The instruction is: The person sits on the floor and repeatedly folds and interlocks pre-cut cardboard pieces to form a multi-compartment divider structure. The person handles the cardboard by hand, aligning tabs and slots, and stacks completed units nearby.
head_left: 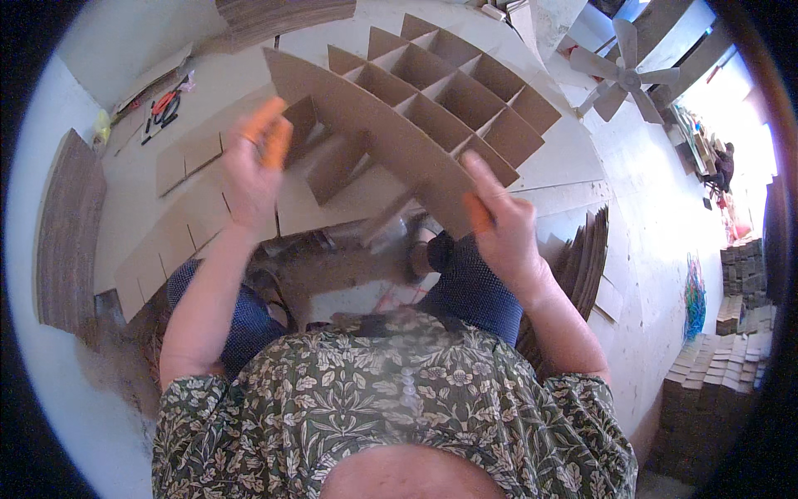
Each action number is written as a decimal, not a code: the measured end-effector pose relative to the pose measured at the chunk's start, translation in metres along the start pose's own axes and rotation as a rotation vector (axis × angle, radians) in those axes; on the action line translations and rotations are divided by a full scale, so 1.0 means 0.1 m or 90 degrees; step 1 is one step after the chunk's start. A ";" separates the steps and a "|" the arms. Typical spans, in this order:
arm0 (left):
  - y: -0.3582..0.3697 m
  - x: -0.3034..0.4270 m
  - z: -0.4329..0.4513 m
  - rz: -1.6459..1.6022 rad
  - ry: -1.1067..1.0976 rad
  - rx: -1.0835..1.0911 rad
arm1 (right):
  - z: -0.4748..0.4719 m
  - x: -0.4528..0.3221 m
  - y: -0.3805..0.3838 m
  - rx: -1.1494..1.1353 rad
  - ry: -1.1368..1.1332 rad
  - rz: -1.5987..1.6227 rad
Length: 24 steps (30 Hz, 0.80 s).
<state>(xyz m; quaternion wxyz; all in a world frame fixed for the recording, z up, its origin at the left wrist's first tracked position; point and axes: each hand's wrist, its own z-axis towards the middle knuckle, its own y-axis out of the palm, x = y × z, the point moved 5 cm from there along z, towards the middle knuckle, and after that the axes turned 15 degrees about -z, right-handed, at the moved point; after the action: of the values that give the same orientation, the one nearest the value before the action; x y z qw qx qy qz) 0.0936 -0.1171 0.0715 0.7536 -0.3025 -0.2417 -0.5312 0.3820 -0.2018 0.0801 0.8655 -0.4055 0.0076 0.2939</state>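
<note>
A partly interlocked cardboard divider grid [430,68] is tilted up over the table in front of me. Its long near strip [374,121] runs from upper left to lower right, with cross pieces slotted through it. My right hand [508,227] grips the lower right end of this strip, an orange finger cover against the board. Beside the grid's left end is my left hand [255,156], blurred, also with orange finger covers. Its fingers look slightly apart and nothing shows between them. Slotted cardboard strips [168,262] lie on the table near my left forearm.
More slotted strips [187,159] and some hand tools with red and black handles [165,109] lie at left. Brown board stacks stand at far left [68,237] and back [287,22]. Upright cardboard sheets [580,268] are by my right arm. A fan [626,78] stands at upper right.
</note>
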 end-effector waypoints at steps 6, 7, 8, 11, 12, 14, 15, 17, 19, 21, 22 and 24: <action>0.64 0.50 -0.73 0.077 0.101 -0.271 | -0.09 0.04 0.04 -0.102 0.000 0.029; 0.69 0.43 -0.77 0.077 0.071 -0.282 | -0.07 0.03 0.01 -0.107 -0.001 0.020; 0.69 0.43 -0.75 0.047 0.080 -0.229 | -0.07 0.02 0.00 -0.102 -0.006 0.016; 0.74 0.41 -0.76 0.041 0.057 -0.252 | -0.10 0.04 -0.01 -0.104 -0.007 0.009; 0.76 0.43 -0.77 0.036 0.063 -0.249 | -0.14 0.06 0.01 -0.113 0.000 0.011; 0.79 0.46 -0.80 0.029 0.075 -0.242 | -0.15 0.08 0.01 -0.119 -0.003 -0.001; 0.78 0.43 -0.80 0.023 0.058 -0.241 | -0.11 0.09 0.03 -0.115 -0.011 -0.014; 0.76 0.35 -0.78 0.011 0.025 -0.239 | -0.03 0.07 0.01 -0.110 -0.026 -0.020; 0.74 0.34 -0.77 -0.014 -0.002 -0.215 | 0.07 0.01 -0.05 -0.108 -0.043 -0.002; 0.73 0.31 -0.77 -0.039 -0.029 -0.198 | 0.02 0.04 0.00 -0.148 -0.014 -0.017; 0.73 0.27 -0.78 -0.053 -0.042 -0.194 | 0.00 0.06 0.03 -0.168 0.001 -0.026; 0.72 0.24 -0.78 -0.073 -0.067 -0.175 | 0.00 0.13 0.01 -0.146 -0.005 -0.015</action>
<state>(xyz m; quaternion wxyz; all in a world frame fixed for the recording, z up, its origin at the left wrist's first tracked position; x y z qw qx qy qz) 0.1730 -0.1701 0.0185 0.6597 -0.4161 -0.2228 -0.5848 0.3919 -0.1950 0.0756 0.8172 -0.5006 -0.0340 0.2838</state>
